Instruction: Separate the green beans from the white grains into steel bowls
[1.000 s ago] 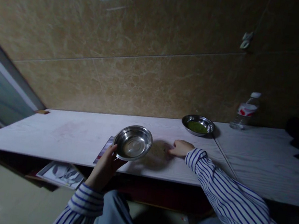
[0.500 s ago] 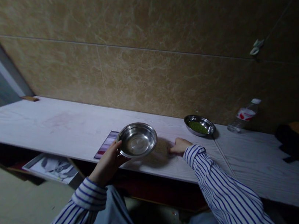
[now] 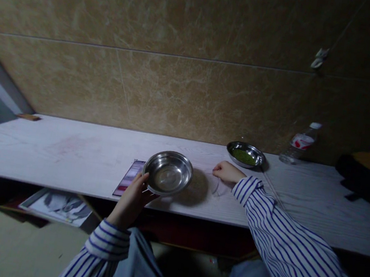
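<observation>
My left hand (image 3: 134,195) is closed on the near left rim of a shiny steel bowl (image 3: 168,173). The bowl is held up over the white board's front part, and no contents show in it. To its right, my right hand (image 3: 229,172) is over the board with its fingers pressed together; whatever they may hold is hidden. A faint, curved, clear-looking shape (image 3: 215,187) is below those fingers, too blurred to name. Behind the right hand stands a second steel bowl (image 3: 260,160) with small green grains (image 3: 242,156) in it.
A clear plastic bottle (image 3: 299,143) stands at the back right, near dark cloth (image 3: 364,182). A thin rod or cord (image 3: 272,187) runs under my right sleeve. A purple-striped card (image 3: 127,178) lies left of the held bowl. Tiled wall (image 3: 178,91) backs the board (image 3: 92,157).
My right hand has lifted slightly up and away from the board's front edge, fingers still closed. The held bowl has hardly moved. The view has shifted a little.
</observation>
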A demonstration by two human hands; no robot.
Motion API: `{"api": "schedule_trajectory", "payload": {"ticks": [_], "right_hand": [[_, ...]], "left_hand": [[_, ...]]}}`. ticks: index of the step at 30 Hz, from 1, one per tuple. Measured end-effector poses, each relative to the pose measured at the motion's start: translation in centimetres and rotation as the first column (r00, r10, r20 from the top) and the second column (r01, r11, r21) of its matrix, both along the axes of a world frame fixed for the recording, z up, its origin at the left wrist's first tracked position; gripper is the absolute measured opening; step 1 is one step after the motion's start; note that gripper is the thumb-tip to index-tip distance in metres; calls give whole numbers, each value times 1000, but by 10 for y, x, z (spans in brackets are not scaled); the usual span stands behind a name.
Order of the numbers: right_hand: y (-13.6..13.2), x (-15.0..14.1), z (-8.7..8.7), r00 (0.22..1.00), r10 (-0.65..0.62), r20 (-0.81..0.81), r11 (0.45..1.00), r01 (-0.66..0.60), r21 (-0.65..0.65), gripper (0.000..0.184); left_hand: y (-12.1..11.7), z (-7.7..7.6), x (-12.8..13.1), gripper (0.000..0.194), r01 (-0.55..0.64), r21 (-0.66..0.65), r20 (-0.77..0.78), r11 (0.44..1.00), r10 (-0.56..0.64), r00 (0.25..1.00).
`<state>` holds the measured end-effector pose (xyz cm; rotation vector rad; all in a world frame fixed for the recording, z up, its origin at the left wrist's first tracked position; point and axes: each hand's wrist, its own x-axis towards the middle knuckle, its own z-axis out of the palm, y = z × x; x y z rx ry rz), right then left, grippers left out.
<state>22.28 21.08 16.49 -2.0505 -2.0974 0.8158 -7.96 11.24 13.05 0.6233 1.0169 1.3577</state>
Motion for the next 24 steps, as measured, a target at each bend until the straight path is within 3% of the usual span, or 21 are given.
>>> {"api": "schedule_trajectory", "payload": {"ticks": [3, 8, 19, 24], "right_hand": [[-1, 1, 8, 1000, 7, -23, 994, -5, 108, 20], [-2, 5, 10, 999, -3, -53, 979, 14, 203, 20], [-22, 16, 1, 972, -95, -214, 982, 126, 137, 15], [-32, 28, 0, 943, -118, -310, 967, 179, 179, 13]], "left_hand": [[-2, 2, 1, 29, -12, -8, -14, 1000, 11, 1000], [-8, 7, 1, 35, -11, -2, -39, 1000, 11, 999], [-19, 8, 9, 20, -14, 55, -25, 998, 16, 1000], [-22, 1, 8, 29, 38, 43, -26, 998, -37, 999]]}}
